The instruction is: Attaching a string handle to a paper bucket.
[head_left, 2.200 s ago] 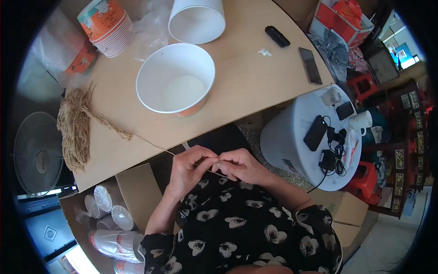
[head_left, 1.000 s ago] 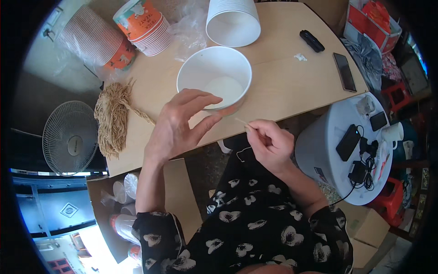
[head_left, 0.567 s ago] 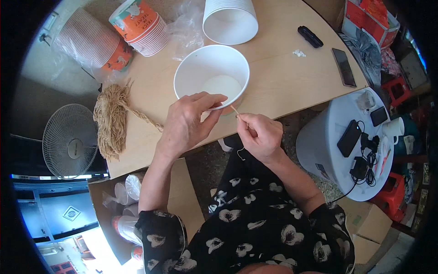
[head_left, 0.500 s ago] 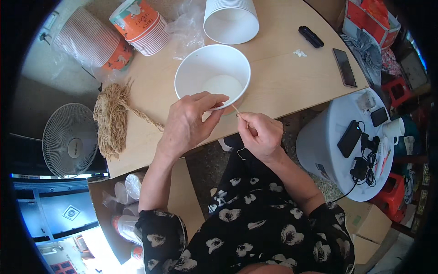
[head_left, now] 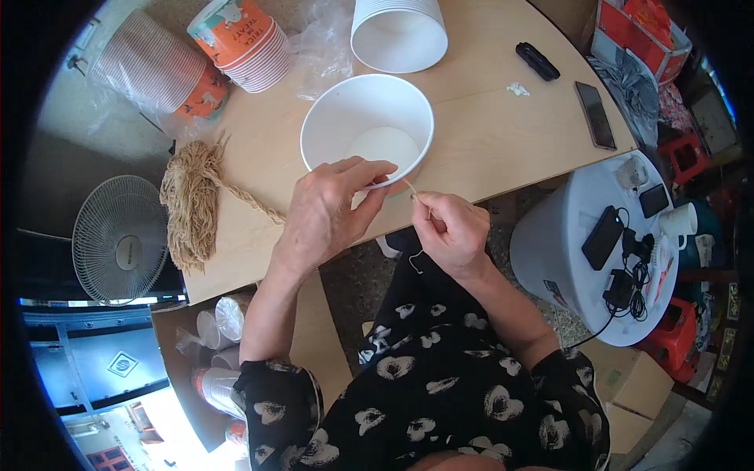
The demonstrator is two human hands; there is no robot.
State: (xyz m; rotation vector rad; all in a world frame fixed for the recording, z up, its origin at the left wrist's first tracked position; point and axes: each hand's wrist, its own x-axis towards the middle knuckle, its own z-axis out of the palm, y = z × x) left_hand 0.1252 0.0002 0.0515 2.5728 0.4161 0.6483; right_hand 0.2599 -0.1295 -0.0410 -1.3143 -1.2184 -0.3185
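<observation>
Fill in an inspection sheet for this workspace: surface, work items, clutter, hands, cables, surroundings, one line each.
Surface: pale wood table, curved far edge; no damage seen.
Work items: white-lined tub open toward the camera; thin cord reaching toward its near rim, contact unclear; tan cord bundle at the table's left.
Clutter: stacked tubs, clear plastic, white scraps, black object, phone.
Hands: left hand grips the tub's near rim; right hand pinches the cord.
Cables: black tangle with adapters on the grey drum, right.
Surroundings: fan left, opened carton below, red stool right.
</observation>
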